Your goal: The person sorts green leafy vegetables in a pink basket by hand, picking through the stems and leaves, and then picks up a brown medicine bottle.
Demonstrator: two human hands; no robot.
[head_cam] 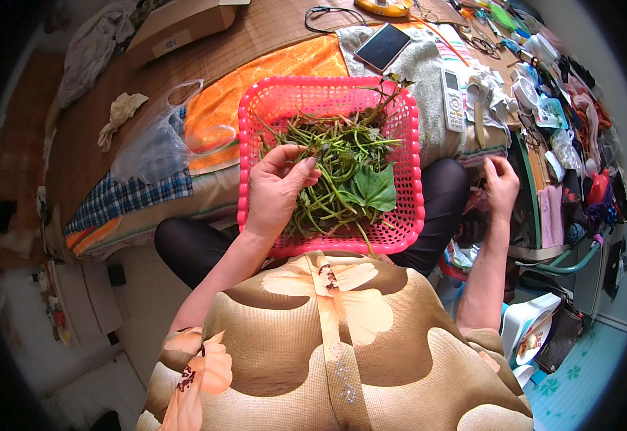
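Observation:
A pink plastic basket (413, 210) with perforated walls rests on my lap, against my patterned top. Inside lies a tangled heap of green leafy-vegetable stems (340, 145), and one broad green leaf (376, 188) lies on top toward the right. My left hand (281, 188) is over the left part of the heap, thumb and fingers bent together close to the stems; whether a stem is pinched there is unclear. To the right of the basket, beyond my knee, my right hand (501, 186) hangs with curled fingers beside the bed's edge. Nothing can be made out in its fingertips.
On the bed lie a thin clear plastic bag (149, 143), a smartphone (382, 47), a white remote control (453, 99) and a cardboard box (184, 27). Clutter with a small white fan (525, 91) crowds the right side. A white bin-like container (531, 328) stands below.

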